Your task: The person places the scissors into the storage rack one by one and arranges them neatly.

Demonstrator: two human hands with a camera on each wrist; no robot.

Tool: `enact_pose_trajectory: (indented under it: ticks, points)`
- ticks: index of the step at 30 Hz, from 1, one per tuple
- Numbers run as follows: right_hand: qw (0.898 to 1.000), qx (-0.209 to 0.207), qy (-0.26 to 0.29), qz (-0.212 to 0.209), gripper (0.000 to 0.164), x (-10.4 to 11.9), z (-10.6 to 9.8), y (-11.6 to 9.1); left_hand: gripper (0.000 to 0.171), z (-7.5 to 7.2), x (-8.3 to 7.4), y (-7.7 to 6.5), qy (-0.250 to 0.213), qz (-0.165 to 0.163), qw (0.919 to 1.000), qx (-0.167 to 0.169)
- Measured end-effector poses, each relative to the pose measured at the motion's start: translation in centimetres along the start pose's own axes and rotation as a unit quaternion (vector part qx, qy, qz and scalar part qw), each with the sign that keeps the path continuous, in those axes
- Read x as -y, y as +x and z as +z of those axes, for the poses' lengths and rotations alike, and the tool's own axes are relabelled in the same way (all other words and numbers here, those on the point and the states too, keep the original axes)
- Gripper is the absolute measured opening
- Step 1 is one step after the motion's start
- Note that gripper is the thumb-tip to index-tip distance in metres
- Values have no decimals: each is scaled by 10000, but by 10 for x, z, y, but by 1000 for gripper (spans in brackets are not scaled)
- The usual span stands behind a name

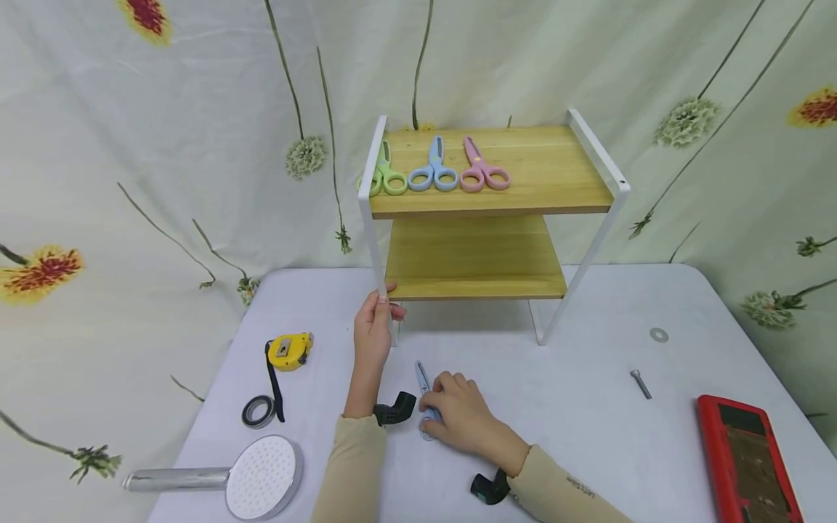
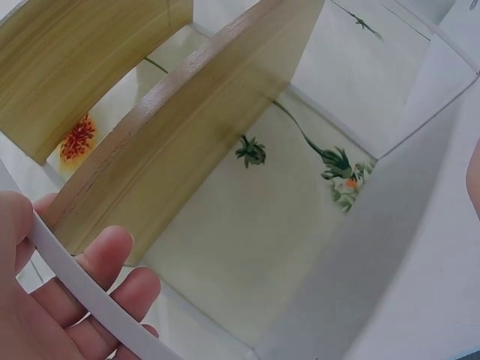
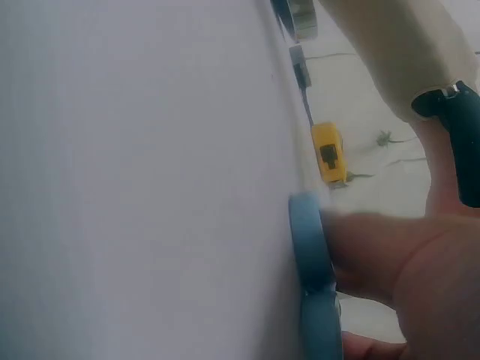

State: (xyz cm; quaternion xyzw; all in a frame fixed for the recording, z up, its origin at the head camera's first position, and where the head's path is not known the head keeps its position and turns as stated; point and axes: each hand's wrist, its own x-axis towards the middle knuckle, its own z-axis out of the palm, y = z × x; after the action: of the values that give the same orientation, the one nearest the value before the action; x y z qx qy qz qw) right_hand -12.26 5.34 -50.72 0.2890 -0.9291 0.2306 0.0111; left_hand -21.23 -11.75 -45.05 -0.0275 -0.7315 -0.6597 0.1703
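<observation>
My left hand [image 1: 373, 330] grips the white metal side frame [image 1: 374, 247] of a two-tier wooden shelf, its fingers curled round the upright, also seen in the left wrist view. Low over the white table, my right hand [image 1: 461, 414] pinches a pair of light blue scissors [image 1: 423, 376] by the handles, blades pointing toward the shelf. In the right wrist view the blue handle rings [image 3: 309, 240] show edge-on beside my thumb. On the top board [image 1: 543, 163] lie green scissors [image 1: 392, 180], another blue pair [image 1: 434, 171] and pink scissors [image 1: 480, 171], side by side at the left.
At the left lie a yellow tape measure [image 1: 290, 351], a roll of black tape [image 1: 258, 412] and a shower head [image 1: 264, 476]. To the right are a washer [image 1: 659, 335], a bolt [image 1: 641, 384] and a red-framed case [image 1: 713, 450]. A floral cloth [image 1: 216, 145] hangs behind the table.
</observation>
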Motion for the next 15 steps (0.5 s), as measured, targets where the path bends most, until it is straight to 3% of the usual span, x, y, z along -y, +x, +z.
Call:
enact_pose_trajectory:
  ticks: [4,15]
  points:
    - [9999,-163,15,53,14,-2,-1,1,34,0,0,-1,-8,-30,10000,22]
    - [9979,249,429,414,16,-6,-14,1,34,0,-2,-1,54,-7,10000,11]
